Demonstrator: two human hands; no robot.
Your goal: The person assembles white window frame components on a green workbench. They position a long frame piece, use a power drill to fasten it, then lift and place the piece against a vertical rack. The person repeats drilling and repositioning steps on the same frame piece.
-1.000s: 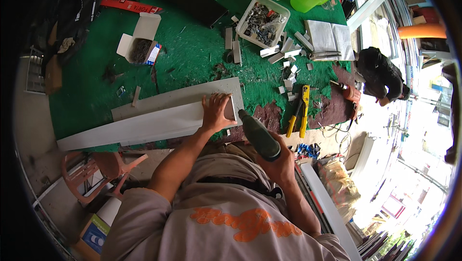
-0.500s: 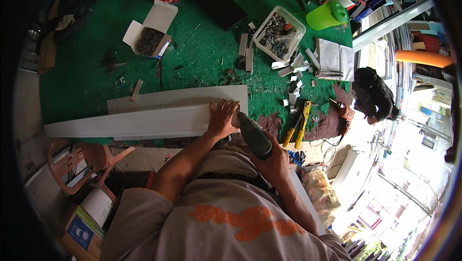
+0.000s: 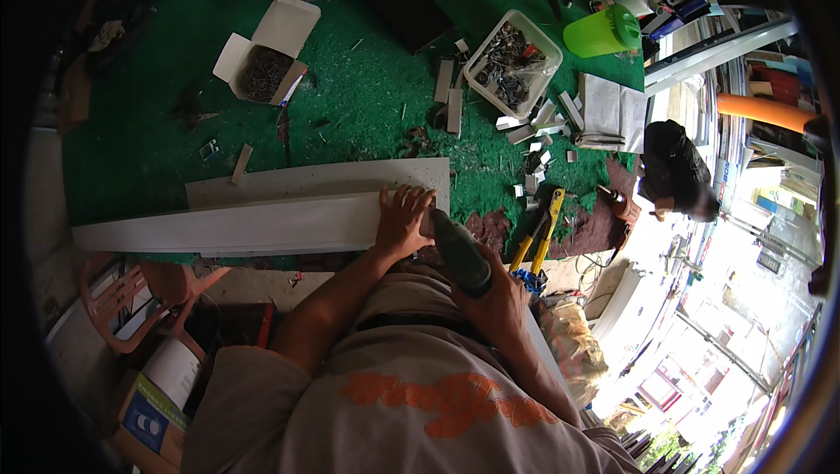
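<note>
A long white profile (image 3: 236, 226) lies along the near edge of the green-covered bench, on top of a flat pale sheet (image 3: 332, 170). My left hand (image 3: 404, 222) grips the profile's right end, its fingers spread across the top. In my right hand (image 3: 494, 286) is a dark green handheld power tool (image 3: 461, 255), wrapped by the fingers near its rear. The tool's front meets the profile's end beside my left hand. Its working tip is too dark and small to make out.
Yellow-handled pliers-like tool (image 3: 544, 229) and an orange-red drill (image 3: 623, 209) lie to the right. Farther back are a tub of hardware (image 3: 551, 56), an open box of screws (image 3: 262, 76), small metal offcuts (image 3: 535, 159) and a green container (image 3: 604, 31). A person (image 3: 674, 172) crouches beyond the bench.
The whole view has shifted slightly. Both hands and the power tool stay at the profile's right end. The crouching person's hand and head have shifted a little.
</note>
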